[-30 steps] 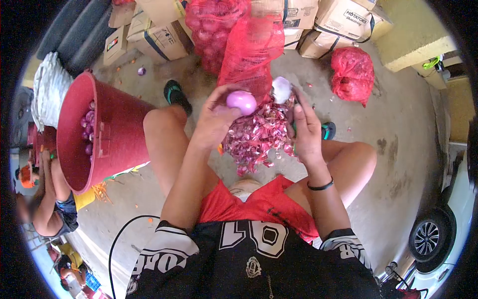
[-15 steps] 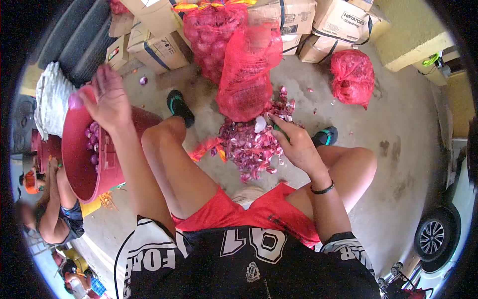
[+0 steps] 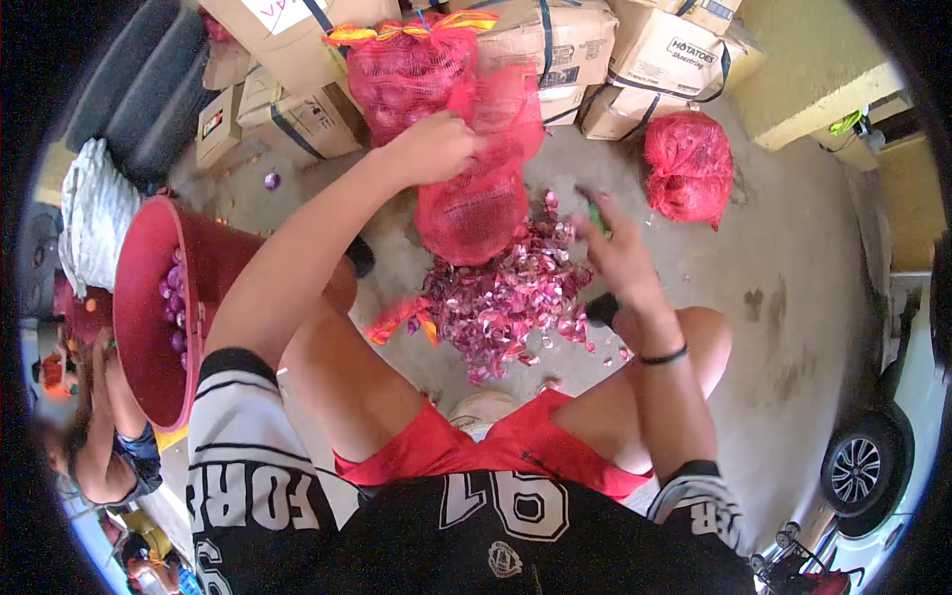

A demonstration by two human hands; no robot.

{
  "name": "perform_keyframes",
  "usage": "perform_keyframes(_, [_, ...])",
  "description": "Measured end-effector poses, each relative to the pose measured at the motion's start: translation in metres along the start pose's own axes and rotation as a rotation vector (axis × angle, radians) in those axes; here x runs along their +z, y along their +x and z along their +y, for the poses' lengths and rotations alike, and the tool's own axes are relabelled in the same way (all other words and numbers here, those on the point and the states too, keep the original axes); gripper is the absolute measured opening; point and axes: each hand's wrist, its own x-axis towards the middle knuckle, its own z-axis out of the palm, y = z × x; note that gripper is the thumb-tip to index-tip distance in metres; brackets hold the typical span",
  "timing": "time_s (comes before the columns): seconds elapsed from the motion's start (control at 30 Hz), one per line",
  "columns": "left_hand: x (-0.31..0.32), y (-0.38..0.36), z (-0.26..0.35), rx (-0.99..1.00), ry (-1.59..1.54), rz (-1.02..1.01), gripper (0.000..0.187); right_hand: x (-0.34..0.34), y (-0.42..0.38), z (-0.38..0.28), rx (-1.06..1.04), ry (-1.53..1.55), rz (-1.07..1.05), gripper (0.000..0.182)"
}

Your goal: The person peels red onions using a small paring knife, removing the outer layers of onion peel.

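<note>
Left hand (image 3: pixel 436 149), ours, upper centre of the frame: fingers curled in at the front red mesh bag (image 3: pixel 471 213), fingertips hidden – we cannot tell whether they pinch it. Right hand (image 3: pixel 622 253), ours, right of centre: thumb and fingers closed on a small green object (image 3: pixel 597 217), blurred, near the peel heap (image 3: pixel 511 302). Heap: purple-red skins, mid-frame, between our legs, just below the bag. Fuller mesh bag (image 3: pixel 412 74), tied in orange and yellow, upper centre, before cardboard boxes (image 3: pixel 570 45). Red tub (image 3: pixel 226 248), left of the frame, holding purple onions (image 3: pixel 175 297). Red bundle (image 3: pixel 691 169), upper right. One co-worker (image 3: pixel 99 461), lower left
</note>
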Motion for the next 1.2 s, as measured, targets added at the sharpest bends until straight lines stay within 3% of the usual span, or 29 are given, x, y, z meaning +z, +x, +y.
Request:
perform_keyframes(0.1, [-0.017, -0.010, 0.030, 0.107, -0.002, -0.004, 0.013, 0.002, 0.058, -0.005, 0.009, 0.105, 0.081, 0.061])
perform_keyframes(0.2, [-0.016, -0.024, 0.052, 0.178, -0.005, 0.017, 0.014, 0.030, 0.105, -0.002, 0.048, 0.207, 0.094, 0.076])
perform_keyframes(0.23, [-0.013, -0.027, 0.056, 0.185, -0.036, 0.049, 0.014, 0.046, 0.115, 0.003, 0.171, 0.156, 0.132, 0.087])
perform_keyframes(0.33, [-0.004, -0.037, 0.070, 0.184, -0.117, 0.092, 0.015, 0.091, 0.130, 0.035, -0.085, -0.210, 0.415, 0.090])
perform_keyframes(0.37, [-0.005, -0.040, 0.072, 0.174, -0.120, 0.069, 0.015, 0.093, 0.129, 0.035, 0.053, -0.110, 0.322, 0.078])
perform_keyframes(0.47, [-0.014, -0.055, 0.065, 0.089, -0.152, 0.059, 0.017, 0.095, 0.140, 0.039, 0.101, 0.331, 0.190, 0.047])
perform_keyframes(0.57, [-0.028, -0.083, 0.051, -0.129, -0.192, 0.081, 0.017, 0.063, 0.100, -0.038, -0.138, 0.485, 0.108, 0.027])
perform_keyframes(0.7, [-0.026, -0.095, 0.052, -0.252, -0.328, 0.066, 0.023, 0.045, 0.075, -0.032, 0.201, 0.566, -0.036, 0.027])
perform_keyframes(0.8, [-0.028, -0.077, 0.054, -0.310, -0.646, 0.096, 0.025, 0.057, 0.082, 0.000, -0.061, 0.569, 0.017, 0.029])
perform_keyframes(0.83, [-0.028, -0.068, 0.051, -0.333, -0.780, 0.118, 0.025, 0.057, 0.078, -0.001, -0.062, 0.559, -0.011, 0.030])
perform_keyframes(0.97, [-0.009, -0.028, 0.042, -0.338, -0.586, 0.021, 0.030, 0.052, 0.047, -0.017, -0.019, 0.608, -0.087, 0.032])
perform_keyframes(1.07, [0.039, 0.009, 0.030, -0.351, -0.450, -0.004, 0.031, 0.048, 0.043, -0.014, 0.023, 0.655, -0.109, 0.033])
perform_keyframes(1.2, [0.095, 0.056, 0.008, -0.631, -0.412, -0.020, 0.042, 0.047, 0.042, -0.006, 0.051, 0.614, -0.093, 0.032])
